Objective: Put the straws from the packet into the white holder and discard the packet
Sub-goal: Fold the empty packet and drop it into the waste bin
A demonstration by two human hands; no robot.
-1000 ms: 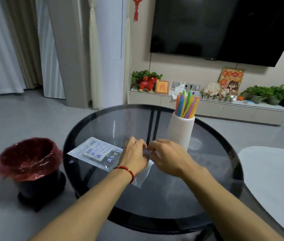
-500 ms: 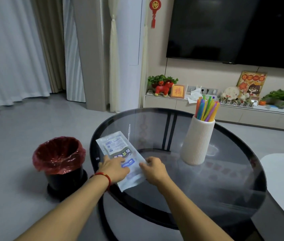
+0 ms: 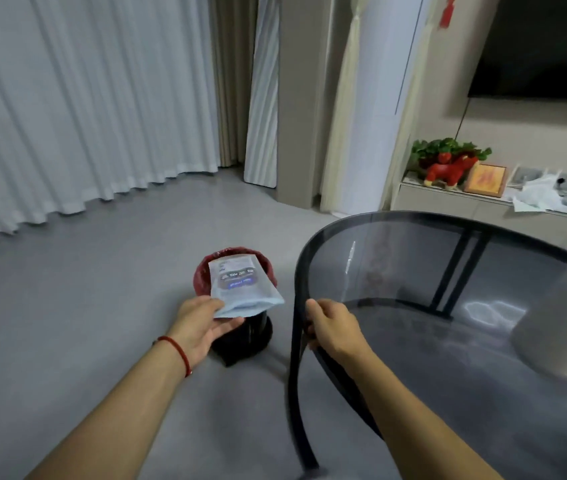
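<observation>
Now at the discard step, judging by the flat, seemingly emptied packet (image 3: pixel 240 285) held out over the floor. Left hand (image 3: pixel 202 325) pinching the packet's near end, thumb on top and fingers underneath, wrist marked by a red string bracelet (image 3: pixel 176 351). Packet stretched away from that hand, long axis pointing forward and slightly up, far end lying over the mouth of the red-lined bin (image 3: pixel 237 271) as seen from the head view; whether truly above the opening or just short of it, cannot tell. Bin sitting on the floor just left of the glass table (image 3: pixel 448 341), directly ahead of the left hand and clearly nearer to it than to the right. Right hand (image 3: pixel 330 327) curled over the table's dark rim, gripping the edge, seemingly for support, taking no part in the drop. White holder (image 3: pixel 566 327) blurred at the right border of the table, well apart from the packet; straws not visible inside it from this angle. Next move likely a small push forward and a release of the pinch, so the packet slides lengthwise into the bin instead of tipping off its near lip.
</observation>
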